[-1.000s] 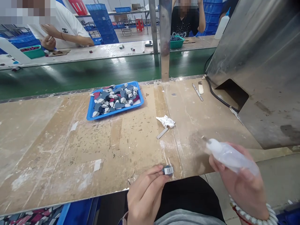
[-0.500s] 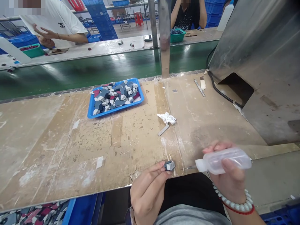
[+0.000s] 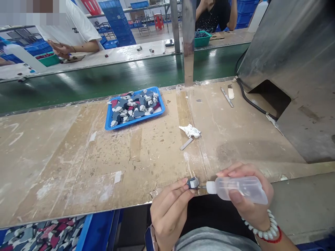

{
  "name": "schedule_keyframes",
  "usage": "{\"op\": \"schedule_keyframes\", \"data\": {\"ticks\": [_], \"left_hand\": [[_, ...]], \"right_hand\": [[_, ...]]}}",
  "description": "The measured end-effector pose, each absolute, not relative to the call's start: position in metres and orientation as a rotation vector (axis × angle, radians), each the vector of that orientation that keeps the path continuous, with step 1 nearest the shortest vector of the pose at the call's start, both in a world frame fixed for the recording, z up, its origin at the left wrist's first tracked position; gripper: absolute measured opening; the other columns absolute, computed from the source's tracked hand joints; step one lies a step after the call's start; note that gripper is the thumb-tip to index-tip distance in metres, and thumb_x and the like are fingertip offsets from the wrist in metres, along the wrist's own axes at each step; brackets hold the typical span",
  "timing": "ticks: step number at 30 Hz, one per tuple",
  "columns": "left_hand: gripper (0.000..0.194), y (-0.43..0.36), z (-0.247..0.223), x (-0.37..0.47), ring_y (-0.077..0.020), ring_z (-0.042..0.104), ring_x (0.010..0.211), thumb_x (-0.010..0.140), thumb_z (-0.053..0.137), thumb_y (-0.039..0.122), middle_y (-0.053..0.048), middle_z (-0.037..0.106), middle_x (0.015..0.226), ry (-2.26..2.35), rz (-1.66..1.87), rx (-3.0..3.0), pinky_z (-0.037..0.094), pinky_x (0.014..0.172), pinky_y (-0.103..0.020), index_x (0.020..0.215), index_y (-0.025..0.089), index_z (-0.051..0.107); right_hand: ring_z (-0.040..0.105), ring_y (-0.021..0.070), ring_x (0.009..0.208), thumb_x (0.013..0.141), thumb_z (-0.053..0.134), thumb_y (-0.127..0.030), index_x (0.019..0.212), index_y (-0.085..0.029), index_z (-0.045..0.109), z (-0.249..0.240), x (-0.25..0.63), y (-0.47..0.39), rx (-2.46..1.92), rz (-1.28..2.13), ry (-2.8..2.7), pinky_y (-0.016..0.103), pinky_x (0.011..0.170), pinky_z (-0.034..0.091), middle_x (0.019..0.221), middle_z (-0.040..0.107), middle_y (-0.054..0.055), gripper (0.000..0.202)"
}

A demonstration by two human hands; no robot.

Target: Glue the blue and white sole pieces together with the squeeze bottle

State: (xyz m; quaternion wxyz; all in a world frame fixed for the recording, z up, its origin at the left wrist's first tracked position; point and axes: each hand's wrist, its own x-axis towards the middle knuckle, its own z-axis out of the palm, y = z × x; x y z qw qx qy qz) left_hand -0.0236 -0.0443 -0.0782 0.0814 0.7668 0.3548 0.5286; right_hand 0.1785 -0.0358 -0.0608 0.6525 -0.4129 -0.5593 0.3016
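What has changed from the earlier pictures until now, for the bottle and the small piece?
The right hand turned the clear bottle from nozzle-up to lying sideways and brought its thin tip leftward to the small grey piece. The left hand stayed at the table edge, holding that piece. The blue tray and crumpled paper kept their places.

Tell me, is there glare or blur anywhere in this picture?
Head view: the green conveyor belt mirrors bright overhead light; the small grey part and clear bottle look sharp; the far faces are blurred out; straight edges bow toward the corners.
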Motion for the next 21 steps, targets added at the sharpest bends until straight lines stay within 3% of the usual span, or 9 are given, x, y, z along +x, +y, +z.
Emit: {"op": "schedule_keyframes", "data": {"ticks": [10,16,21], "left_hand": [[0.034,-0.0443,-0.0825,-0.0228,-0.0235,0.073,0.106,0.078,0.074,-0.015,-0.01,0.075,0.098,1.047,1.605,2.316,0.065,0.089,-0.034,0.104,0.007,0.074],[0.033,-0.0424,-0.0824,-0.0216,-0.022,0.073,0.105,0.078,0.074,-0.015,-0.009,0.075,0.097,1.06,1.616,2.309,0.065,0.09,-0.033,0.102,0.007,0.074],[0.032,-0.0435,-0.0806,-0.0227,-0.0214,0.073,0.105,0.08,0.073,-0.015,-0.008,0.074,0.096,1.062,1.602,2.308,0.065,0.09,-0.033,0.103,0.008,0.074]], "right_hand": [[0.073,0.0211,0.074,0.09,0.076,-0.034,0.096,-0.022,0.062,-0.0627,0.1787,-0.0355,-0.932,0.602,-1.328,0.031,0.062,0.063,0.082,0.073,0.004,0.02],[0.073,0.0199,0.079,0.088,0.079,-0.033,0.097,-0.021,0.064,-0.067,0.1794,-0.0353,-0.921,0.615,-1.308,0.03,0.072,0.063,0.082,0.071,0.003,0.021],[0.073,0.0194,0.079,0.09,0.078,-0.033,0.097,-0.021,0.065,-0.068,0.1798,-0.0366,-0.915,0.607,-1.303,0.029,0.07,0.063,0.082,0.072,0.003,0.019]]}}
